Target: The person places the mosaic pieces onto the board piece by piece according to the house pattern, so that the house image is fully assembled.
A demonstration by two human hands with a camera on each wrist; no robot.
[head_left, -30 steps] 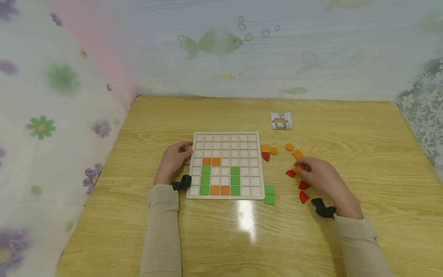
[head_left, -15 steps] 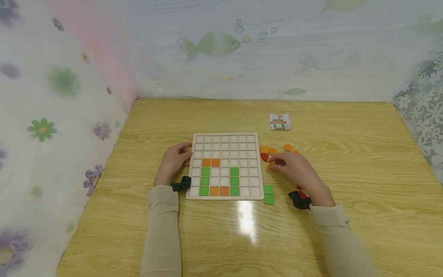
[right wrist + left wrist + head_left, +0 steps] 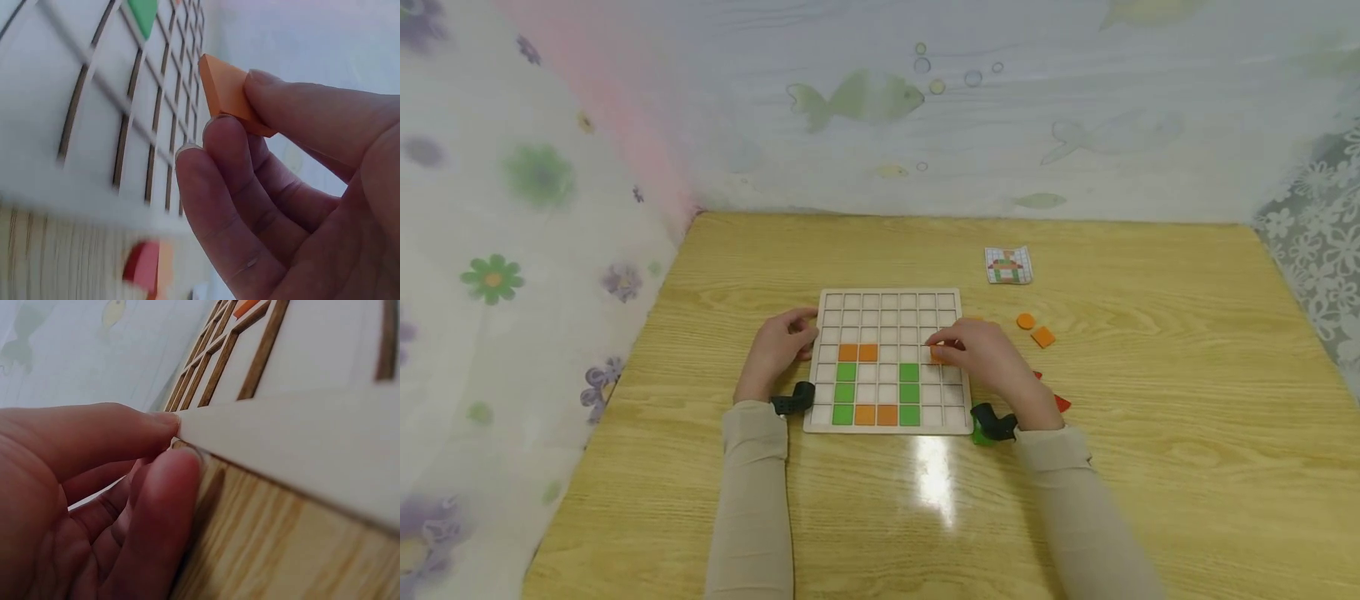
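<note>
A wooden grid board (image 3: 887, 430) lies flat on the table. Several green tiles (image 3: 909, 393) form two columns in its cells, and orange square tiles (image 3: 857, 353) fill cells at the upper left of these and between the columns at the bottom. My right hand (image 3: 988, 358) pinches an orange square tile (image 3: 228, 87) between thumb and fingers, above the board's right side. My left hand (image 3: 777, 348) rests at the left edge; in the left wrist view its index fingertip (image 3: 165, 422) touches the board's side, the thumb close below.
Right of the board lie an orange round tile (image 3: 1026, 321), an orange square (image 3: 1042, 337) and red quarter-round tiles (image 3: 1062, 403), partly hidden by the right arm. A green tile (image 3: 981, 435) shows below the wrist camera. A pattern card (image 3: 1008, 265) lies farther back.
My right hand has picked the orange square tile from the loose pieces and carried it left, over the board. My left hand has stayed at the board's edge.
</note>
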